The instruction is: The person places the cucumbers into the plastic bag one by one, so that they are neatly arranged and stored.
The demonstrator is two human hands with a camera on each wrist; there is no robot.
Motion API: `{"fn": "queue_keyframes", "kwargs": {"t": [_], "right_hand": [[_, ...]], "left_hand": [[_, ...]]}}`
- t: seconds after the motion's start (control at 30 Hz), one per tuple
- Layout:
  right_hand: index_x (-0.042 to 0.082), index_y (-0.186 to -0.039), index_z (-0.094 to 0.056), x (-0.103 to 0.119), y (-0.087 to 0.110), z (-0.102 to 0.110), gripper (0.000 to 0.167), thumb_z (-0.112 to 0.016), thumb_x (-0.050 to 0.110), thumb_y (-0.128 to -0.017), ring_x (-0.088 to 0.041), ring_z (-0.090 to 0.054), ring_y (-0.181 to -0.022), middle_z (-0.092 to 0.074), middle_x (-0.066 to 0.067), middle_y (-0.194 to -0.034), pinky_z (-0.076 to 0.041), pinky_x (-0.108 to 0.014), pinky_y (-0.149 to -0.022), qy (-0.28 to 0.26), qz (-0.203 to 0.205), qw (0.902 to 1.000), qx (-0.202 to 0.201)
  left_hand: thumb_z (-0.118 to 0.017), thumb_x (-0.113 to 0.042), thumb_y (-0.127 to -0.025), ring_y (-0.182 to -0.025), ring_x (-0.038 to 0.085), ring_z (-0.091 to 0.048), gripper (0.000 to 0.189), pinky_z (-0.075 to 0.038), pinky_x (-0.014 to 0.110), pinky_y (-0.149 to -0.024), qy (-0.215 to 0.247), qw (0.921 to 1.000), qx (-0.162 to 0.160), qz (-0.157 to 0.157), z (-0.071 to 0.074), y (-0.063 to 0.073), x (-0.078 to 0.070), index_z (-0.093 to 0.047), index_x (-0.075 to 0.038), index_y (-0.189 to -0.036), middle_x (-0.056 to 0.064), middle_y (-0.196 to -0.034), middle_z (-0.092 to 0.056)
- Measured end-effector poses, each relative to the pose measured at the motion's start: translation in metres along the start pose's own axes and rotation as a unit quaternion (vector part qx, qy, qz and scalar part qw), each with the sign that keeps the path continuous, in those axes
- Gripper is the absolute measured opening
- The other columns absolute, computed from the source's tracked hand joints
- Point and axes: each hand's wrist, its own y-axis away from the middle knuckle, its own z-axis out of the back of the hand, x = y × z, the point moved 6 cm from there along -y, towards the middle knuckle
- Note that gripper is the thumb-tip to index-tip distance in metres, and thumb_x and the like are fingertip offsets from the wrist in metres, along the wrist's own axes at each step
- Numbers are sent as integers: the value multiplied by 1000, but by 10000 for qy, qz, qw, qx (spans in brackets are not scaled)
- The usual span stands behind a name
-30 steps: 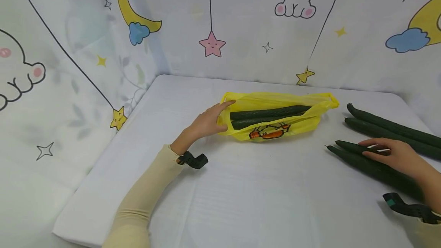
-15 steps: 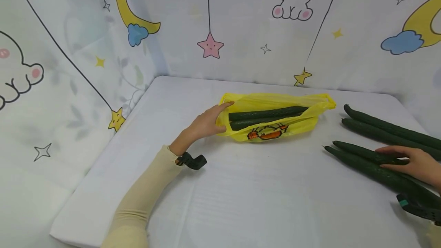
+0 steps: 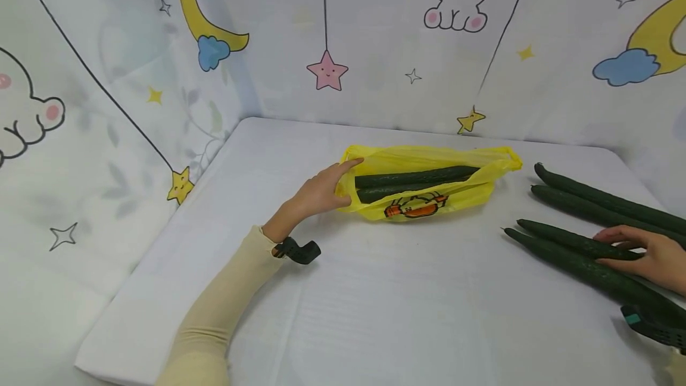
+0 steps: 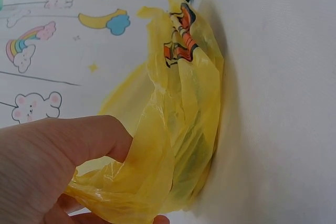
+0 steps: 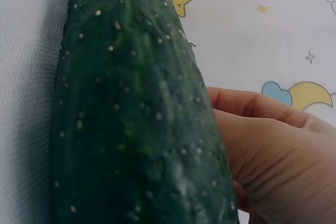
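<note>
My left hand [image 3: 321, 188] pinches the left rim of a yellow plastic bag [image 3: 479, 194], thumb inside the film as the left wrist view shows. The bag lies on its side with its mouth spread; two long cucumbers [image 3: 415, 179] rest in it. At the right, my right hand [image 3: 661, 258] curls its thumb and fingers round the farther cucumber [image 3: 563, 237] of the near pair, which lies on the table. The nearer cucumber [image 3: 584, 270] lies alongside; a large cucumber [image 5: 131, 103] fills much of the right wrist view and hides part of the hand.
Behind the right hand lie two more cucumbers [image 3: 600, 198], side by side on the white table [image 3: 386, 302]. A cloth backdrop [image 3: 375, 28] printed with moons, stars and bears hangs behind the table and along its left side.
My right hand has slid back along the cucumber, to the right and slightly nearer. The left hand and the bag keep their place; the head view has shifted slightly.
</note>
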Motion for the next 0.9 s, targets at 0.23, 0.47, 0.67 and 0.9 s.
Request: {"fn": "queue_keyframes", "kwargs": {"t": [0.23,0.47,0.67,0.9], "right_hand": [[3,-99,-65,-5,0,-1,47,-90,6,-59,28,-33,-83,-36,47,-98,-37,-8,-59,-61,-441,9990,-3],[0,-106,-62,-1,-1,4,45,-86,10,-69,19,-36,-84,-30,49,-97,-36,-21,-55,-127,-909,9957,-86],[2,-104,-64,20,-9,15,38,-82,0,-71,26,-29,-93,-33,48,-103,-27,-13,-69,-271,-517,9964,-620],[-14,-107,-59,41,-19,26,42,-80,-6,-71,25,-30,-98,-35,47,-107,-20,-3,-77,-361,-246,9943,-976]], "left_hand": [[-61,-9,-85,-90,24,-47,79,-37,28,-58,1,10000,-3,-25,1,1,1,-28,-24,-155,9,-148,-42],[-61,-10,-85,-90,23,-48,80,-37,27,-56,-47,10000,30,-35,0,0,0,-27,-25,-155,9,-147,-43],[-62,-9,-85,-87,23,-48,80,-36,26,-55,-45,10000,16,4,0,1,1,-27,-26,-155,9,-146,-43],[-62,-9,-86,-86,22,-48,80,-35,26,-55,-58,10000,26,-12,-1,0,1,-27,-25,-155,8,-147,-43]]}}
